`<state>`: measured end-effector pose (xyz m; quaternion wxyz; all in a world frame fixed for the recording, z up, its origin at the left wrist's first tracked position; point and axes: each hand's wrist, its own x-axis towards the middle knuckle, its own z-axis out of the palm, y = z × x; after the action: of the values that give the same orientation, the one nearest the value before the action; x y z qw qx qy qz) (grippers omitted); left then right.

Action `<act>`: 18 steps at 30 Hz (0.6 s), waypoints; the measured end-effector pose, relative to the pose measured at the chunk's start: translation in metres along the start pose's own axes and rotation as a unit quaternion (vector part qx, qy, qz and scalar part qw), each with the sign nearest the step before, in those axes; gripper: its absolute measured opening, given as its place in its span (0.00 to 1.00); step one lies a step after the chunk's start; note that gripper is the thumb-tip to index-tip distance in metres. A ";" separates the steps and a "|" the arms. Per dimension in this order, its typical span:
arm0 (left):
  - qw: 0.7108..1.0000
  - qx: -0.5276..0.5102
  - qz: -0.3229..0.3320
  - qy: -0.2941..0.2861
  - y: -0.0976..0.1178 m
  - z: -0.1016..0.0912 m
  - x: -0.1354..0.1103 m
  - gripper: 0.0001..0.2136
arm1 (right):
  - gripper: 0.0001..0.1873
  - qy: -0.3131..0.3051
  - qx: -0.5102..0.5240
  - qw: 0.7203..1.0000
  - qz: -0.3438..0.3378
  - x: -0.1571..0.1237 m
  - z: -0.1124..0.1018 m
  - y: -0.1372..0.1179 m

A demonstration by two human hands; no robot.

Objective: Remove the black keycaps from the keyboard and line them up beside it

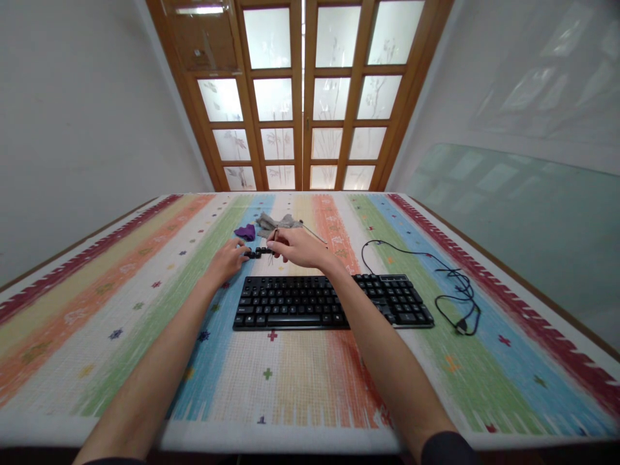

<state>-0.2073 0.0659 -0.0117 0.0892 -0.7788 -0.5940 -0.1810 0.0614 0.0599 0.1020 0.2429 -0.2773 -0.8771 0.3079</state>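
Keyboard (295, 302) lying square to the near edge of the striped tablecloth (300, 381), number pad out to the right, and both arms reach in, the right one crossing above the keys! Action is just past the far edge, where small black keycaps (261, 250) sit in a short row, apparently grouped there to lie within easy reach of both hands. Left hand (229, 259) down at the row's left end, fingers curled, fingertips at the nearest caps, likely to steady them; whether thumb and fingers actually grip one, I cannot tell. Over to the right hand (298, 247), palm down at the row's other end, thumb and forefinger together on what looks like a thin wire tool (271, 259), its fine prongs poking out beneath; a pinch would suit something so slight. Purple cloth (245, 232) bunched just beyond the left fingertips, grey cloth (268, 223) crumpled beside it, behind the right hand, both presumably parked there to leave room around the caps. Slender stick (314, 233) slanting out from the grey cloth's right side. And on the right flank, the black cable (378, 241) loops away from the keyboard's back edge into a loose tangle, USB plug (462, 326) lying free on the tablecloth, which seems a handy way to spare both hands the cord.
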 end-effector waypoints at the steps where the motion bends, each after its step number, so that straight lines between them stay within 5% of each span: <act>1: 1.000 0.001 0.000 0.000 0.000 0.000 0.000 0.09 | 0.09 -0.002 0.002 1.000 -0.002 0.000 0.000 0.000; 18: 0.999 -0.019 -0.026 0.017 0.002 -0.011 -0.003 0.11 | 0.08 -0.008 -0.009 1.000 -0.023 0.003 0.009 0.005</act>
<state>-0.2077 0.0584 -0.0028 0.0797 -0.7614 -0.6091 -0.2072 0.0550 0.0613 0.0930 0.2399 -0.2567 -0.8880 0.2966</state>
